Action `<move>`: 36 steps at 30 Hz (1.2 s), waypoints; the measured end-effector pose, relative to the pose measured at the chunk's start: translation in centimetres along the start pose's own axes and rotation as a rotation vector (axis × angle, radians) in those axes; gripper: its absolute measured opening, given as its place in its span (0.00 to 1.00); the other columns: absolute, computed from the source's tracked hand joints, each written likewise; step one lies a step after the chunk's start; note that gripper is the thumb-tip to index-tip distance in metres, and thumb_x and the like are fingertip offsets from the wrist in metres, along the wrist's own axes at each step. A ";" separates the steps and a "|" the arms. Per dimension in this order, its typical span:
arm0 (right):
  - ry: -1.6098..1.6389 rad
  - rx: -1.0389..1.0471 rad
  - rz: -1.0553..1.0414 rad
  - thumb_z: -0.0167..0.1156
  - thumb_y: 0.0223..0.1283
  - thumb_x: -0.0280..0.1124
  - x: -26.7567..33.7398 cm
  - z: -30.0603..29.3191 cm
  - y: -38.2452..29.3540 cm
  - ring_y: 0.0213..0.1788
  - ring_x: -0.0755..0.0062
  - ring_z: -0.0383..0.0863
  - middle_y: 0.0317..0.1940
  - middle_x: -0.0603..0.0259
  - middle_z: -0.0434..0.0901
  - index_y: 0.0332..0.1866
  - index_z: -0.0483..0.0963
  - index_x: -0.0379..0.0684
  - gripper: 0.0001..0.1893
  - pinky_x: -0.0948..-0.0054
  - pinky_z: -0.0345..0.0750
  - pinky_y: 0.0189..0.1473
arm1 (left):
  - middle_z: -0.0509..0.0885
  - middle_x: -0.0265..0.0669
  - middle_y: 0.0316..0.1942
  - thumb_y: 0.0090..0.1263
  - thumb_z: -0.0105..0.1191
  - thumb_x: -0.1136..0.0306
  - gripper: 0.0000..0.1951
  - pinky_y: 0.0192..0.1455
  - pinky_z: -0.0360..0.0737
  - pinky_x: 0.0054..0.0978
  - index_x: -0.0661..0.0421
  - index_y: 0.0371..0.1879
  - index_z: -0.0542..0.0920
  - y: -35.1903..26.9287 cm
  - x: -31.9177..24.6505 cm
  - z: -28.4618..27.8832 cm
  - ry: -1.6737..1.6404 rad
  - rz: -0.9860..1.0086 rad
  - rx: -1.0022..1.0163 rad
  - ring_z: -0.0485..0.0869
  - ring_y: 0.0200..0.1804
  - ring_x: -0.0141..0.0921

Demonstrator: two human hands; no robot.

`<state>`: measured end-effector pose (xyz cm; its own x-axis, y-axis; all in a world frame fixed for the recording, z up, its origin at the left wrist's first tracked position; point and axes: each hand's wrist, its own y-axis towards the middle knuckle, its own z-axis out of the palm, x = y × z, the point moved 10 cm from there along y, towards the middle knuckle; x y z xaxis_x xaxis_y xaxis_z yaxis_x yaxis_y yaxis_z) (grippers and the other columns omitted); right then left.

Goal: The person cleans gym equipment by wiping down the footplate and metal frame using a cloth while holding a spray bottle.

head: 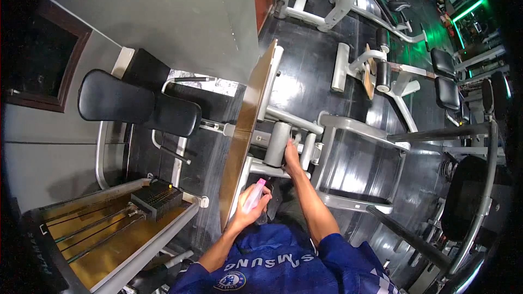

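Note:
My left hand (252, 204) is wrapped around a small translucent bottle (254, 198) with a pink top, held upright in front of my chest. Further out, my right hand (291, 158) reaches down beside a thick grey cylinder (278, 144) on a silver-framed gym machine. Its fingers are partly hidden against the cylinder's right side, so whether they grip anything is unclear. Just right of that hand stands a thinner light-grey cylinder (308, 151). A tall wooden panel (245, 130) rises on edge to the left of both cylinders.
On the left are a black padded seat (116, 96) and a weight stack (157, 200) inside a frame. A silver tubular frame (355, 122) with long dark bars is close on my right. Another machine with black rollers (383, 75) stands beyond, on black flooring (298, 75).

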<state>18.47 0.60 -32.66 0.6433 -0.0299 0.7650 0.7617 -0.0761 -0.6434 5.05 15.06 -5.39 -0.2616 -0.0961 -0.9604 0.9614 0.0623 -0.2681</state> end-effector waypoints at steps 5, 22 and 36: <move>0.093 -0.146 0.116 0.42 0.65 0.36 -4.6 0.5 3.3 0.39 0.60 0.80 0.41 0.49 0.78 0.48 0.71 0.32 0.18 0.60 0.76 0.39 | 0.79 0.35 0.28 0.66 0.55 0.73 0.06 0.25 0.75 0.20 0.61 0.36 0.75 -0.8 0.2 -1.6 -0.001 -0.069 -0.078 0.78 0.22 0.23; 0.173 -0.001 0.108 0.50 0.64 0.28 0.2 1.3 -2.8 0.23 0.77 0.68 0.25 0.66 0.72 0.42 0.72 0.40 0.06 0.72 0.66 0.23 | 0.78 0.33 0.27 0.66 0.55 0.72 0.06 0.23 0.75 0.19 0.61 0.37 0.76 -1.6 -1.7 -1.6 0.072 -0.013 -0.055 0.76 0.22 0.21; -0.291 -0.166 -0.476 0.46 0.68 0.39 13.3 0.1 -8.0 0.46 0.41 0.76 0.42 0.39 0.77 0.50 0.70 0.30 0.20 0.57 0.70 0.50 | 0.77 0.27 0.21 0.66 0.56 0.70 0.08 0.22 0.71 0.17 0.58 0.41 0.76 -1.6 -3.6 0.2 0.042 0.079 -0.015 0.75 0.20 0.18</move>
<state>20.97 0.88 -17.36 0.2457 0.3194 0.9152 0.9650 -0.1703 -0.1996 4.46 15.08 -1.50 -0.1892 -0.0483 -0.9808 0.9777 0.0834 -0.1927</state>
